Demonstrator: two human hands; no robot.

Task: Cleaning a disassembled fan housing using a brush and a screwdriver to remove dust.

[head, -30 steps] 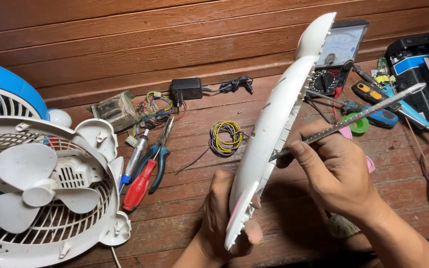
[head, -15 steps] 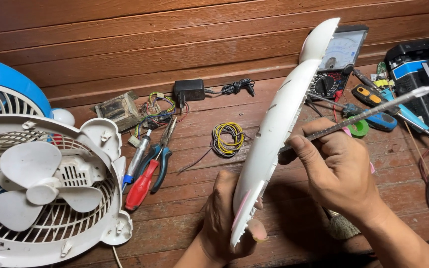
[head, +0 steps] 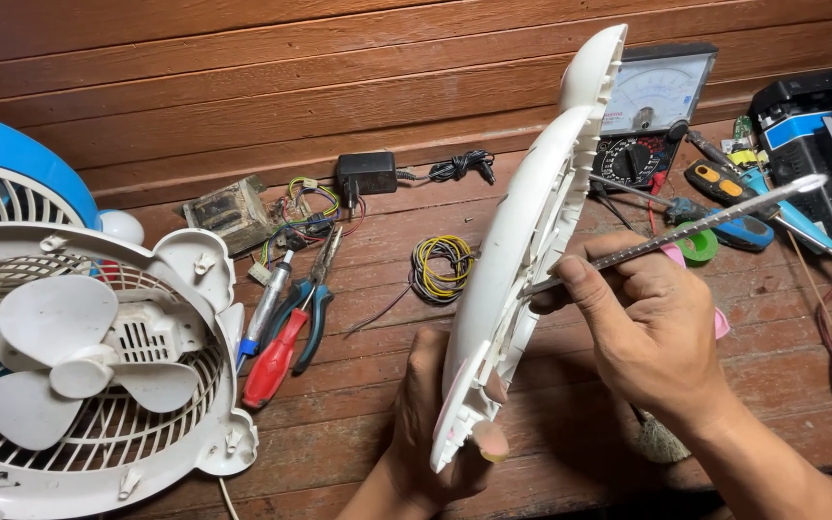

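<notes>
My left hand (head: 435, 424) grips the lower end of a white plastic fan cover (head: 522, 241), held upright and edge-on above the wooden table. My right hand (head: 642, 323) pinches a long metal tweezers-like tool (head: 695, 229), whose near tip touches the cover's ribbed inner side about halfway up. The tool's far end points to the upper right.
A white fan housing with blades (head: 79, 371) lies at left, a blue-rimmed fan (head: 12, 164) behind it. Red screwdriver (head: 276, 356), blue-handled pliers (head: 312, 308), wire coil (head: 443, 265), circuit parts (head: 272, 217), black adapter (head: 366, 173), analog multimeter (head: 652, 116), green tape roll (head: 697, 246) and a black device (head: 820, 144) lie on the table.
The cover has tilted slightly and shifted right in my left hand. My right hand has drawn the tool's tip closer against the cover's inner side.
</notes>
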